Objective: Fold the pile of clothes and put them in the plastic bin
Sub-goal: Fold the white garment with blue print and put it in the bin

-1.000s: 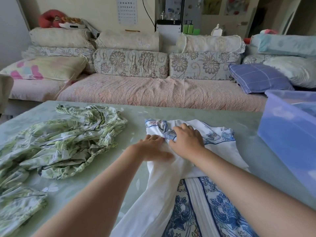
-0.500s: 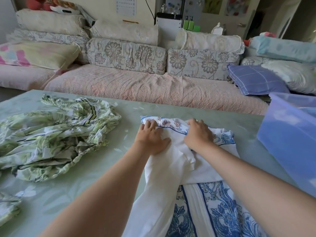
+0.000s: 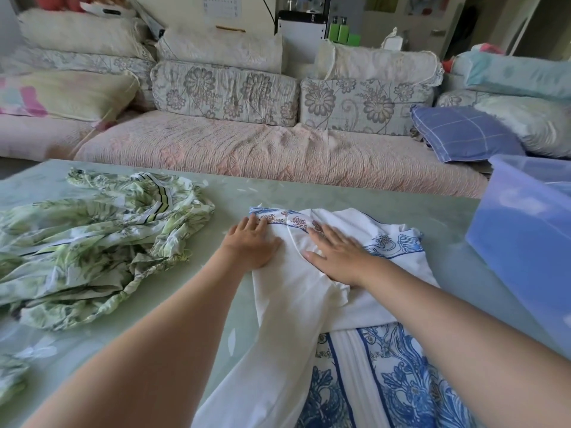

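A white garment with blue floral print (image 3: 296, 304) lies on the table in front of me, its patterned hem at the far end. My left hand (image 3: 250, 242) rests flat on its left edge near that hem, fingers straight. My right hand (image 3: 336, 253) lies flat on the white cloth just to the right, fingers spread. A crumpled green leaf-print garment (image 3: 92, 242) is heaped at the left of the table. The translucent blue plastic bin (image 3: 525, 236) stands at the right edge; its inside is hidden.
The pale green glass-topped table (image 3: 340, 193) carries everything. Behind it runs a sofa with a pink quilted cover (image 3: 262, 149), floral back cushions and a blue checked pillow (image 3: 463, 132). Another piece of green cloth (image 3: 12, 378) lies at the near left.
Both hands have gone from bunched on the cloth to flat, and have slid apart along the white garment near its hem. The view has dipped slightly.
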Motion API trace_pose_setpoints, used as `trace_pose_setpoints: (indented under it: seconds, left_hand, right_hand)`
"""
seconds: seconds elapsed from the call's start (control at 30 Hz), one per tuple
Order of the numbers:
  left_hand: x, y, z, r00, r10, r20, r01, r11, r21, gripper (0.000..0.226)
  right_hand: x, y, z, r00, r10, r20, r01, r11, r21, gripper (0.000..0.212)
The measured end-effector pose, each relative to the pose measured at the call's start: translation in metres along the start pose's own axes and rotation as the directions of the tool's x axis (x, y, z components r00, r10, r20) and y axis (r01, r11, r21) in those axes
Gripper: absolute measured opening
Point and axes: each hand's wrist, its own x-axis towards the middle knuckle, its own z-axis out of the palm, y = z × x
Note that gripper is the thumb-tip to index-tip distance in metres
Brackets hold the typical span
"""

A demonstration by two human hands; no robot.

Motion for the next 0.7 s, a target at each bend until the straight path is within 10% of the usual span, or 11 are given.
trace_pose_setpoints:
  seconds: [0.37,0.7]
  left_hand:
    - [-0.09,0.028,-0.045,0.993,0.094,-0.071,-0.091,0.995,0.048,0.046]
    - [-0.223,0.033,-0.074,0.953,0.036,0.302,-0.038,0.999,0.003,0.045]
  right_hand:
    - [-0.099,-0.024,-0.026,0.975,-0.102,-0.199,0.131,0.981,0.14,0.058]
    - [-0.204,-0.062,0.007,0.932,-0.339,-0.124,0.349,0.935,0.061,0.077]
